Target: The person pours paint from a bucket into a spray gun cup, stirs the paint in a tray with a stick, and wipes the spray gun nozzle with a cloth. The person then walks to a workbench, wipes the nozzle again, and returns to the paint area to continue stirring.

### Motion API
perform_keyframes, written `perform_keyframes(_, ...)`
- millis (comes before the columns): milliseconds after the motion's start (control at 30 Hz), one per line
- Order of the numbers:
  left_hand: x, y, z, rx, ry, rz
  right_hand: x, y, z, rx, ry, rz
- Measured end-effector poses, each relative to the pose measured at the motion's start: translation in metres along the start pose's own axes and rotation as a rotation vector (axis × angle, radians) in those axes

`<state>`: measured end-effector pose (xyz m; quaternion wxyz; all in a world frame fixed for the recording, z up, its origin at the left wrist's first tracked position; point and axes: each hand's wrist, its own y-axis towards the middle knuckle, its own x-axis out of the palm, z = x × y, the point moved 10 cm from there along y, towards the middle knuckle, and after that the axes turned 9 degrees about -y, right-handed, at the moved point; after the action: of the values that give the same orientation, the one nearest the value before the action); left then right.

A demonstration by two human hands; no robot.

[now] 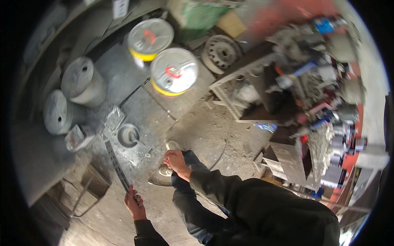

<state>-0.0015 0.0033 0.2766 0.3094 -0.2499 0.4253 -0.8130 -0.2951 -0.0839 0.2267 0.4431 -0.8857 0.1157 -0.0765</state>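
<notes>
My left hand (134, 203) is closed around the near end of a long, narrow dark metal bar (117, 167) with a row of pale spots or holes along it. The bar points away from me, and its far end is over the dusty floor beside a small round bucket (126, 141). A tool (133, 136) with a pale handle stands in that bucket. My right hand (177, 161) is held in front of my legs, above my shoes, with its fingers curled together. Whatever those fingers may hold is hidden.
Two drums with yellow bands and red caps (174, 72) (150, 37) stand ahead. Grey drums (83, 84) are at the left, near a box (78, 138). A wheel rim (221, 53) leans beside a cluttered bench (242, 67) on the right. A metal trough (95, 182) lies at near left.
</notes>
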Motion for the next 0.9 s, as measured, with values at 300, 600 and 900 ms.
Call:
perform_keyframes(300, 0.143, -0.198, 0.034, 0.225, 0.21, -0.33, -0.239, -0.195, -0.097, -0.128, 0.105, 0.07)
perform_keyframes(600, 0.262, -0.443, -0.069, 1.046, 0.805, -0.726, -0.589, -0.428, -0.122, -0.491, 0.055, 0.512)
perform_keyframes(900, 0.379, -0.667, -0.329, 0.143, 0.63, -1.011, -0.922, -0.614, -0.082, -0.505, -1.054, 1.171)
